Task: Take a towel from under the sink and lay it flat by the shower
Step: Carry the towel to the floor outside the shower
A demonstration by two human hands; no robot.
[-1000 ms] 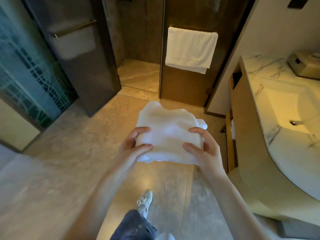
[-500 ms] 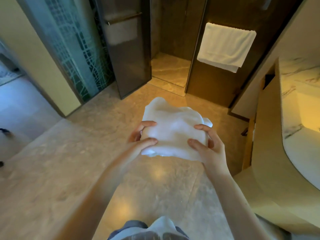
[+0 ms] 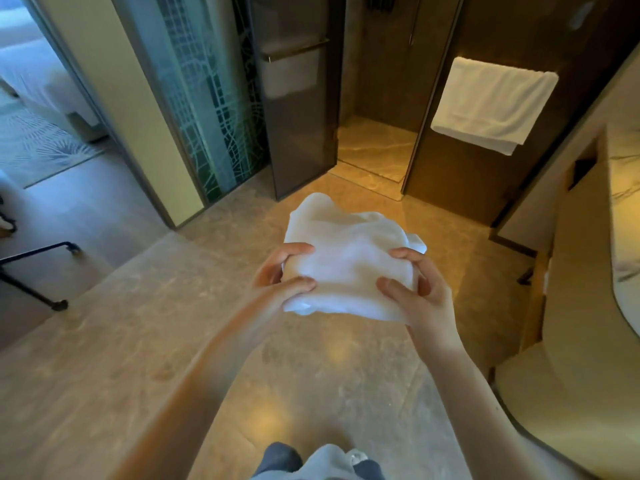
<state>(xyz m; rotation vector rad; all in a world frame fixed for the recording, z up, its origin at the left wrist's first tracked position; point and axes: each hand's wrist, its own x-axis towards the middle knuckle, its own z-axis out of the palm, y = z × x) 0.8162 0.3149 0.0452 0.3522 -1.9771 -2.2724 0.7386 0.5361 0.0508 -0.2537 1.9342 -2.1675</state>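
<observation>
**Status.** I hold the folded white towel [image 3: 349,261] between both grips, clear of the stone floor [image 3: 166,327].

- Left grip [image 3: 280,275]: thumb on top, fingers curled round the left edge of the bundle.
- Right grip [image 3: 415,296]: the same hold on the right edge. Neither grip is free.

**Change over the last second.** The hold is unchanged and the towel is still bunched, but my view has swung left.

- The vanity surface [image 3: 623,188] has slid to the far right of the right grip.
- A doorway to a carpeted room now shows far left of the left grip.
- The shower opening [image 3: 377,147] stays ahead of and beyond the grips. It lies between the dark glass door [image 3: 298,126] and the panel carrying a hung white towel [image 3: 491,102].

**Meaning for the task.** I judge retrieval complete and transport under way. Laying is not yet begun.

**Next move.** It calls for closing on the threshold, lowering both grips and opening the folds onto the floor just before the opening.

**Caution.** The limp cloth may land creased, so I would shift the grips to two corners first.
</observation>
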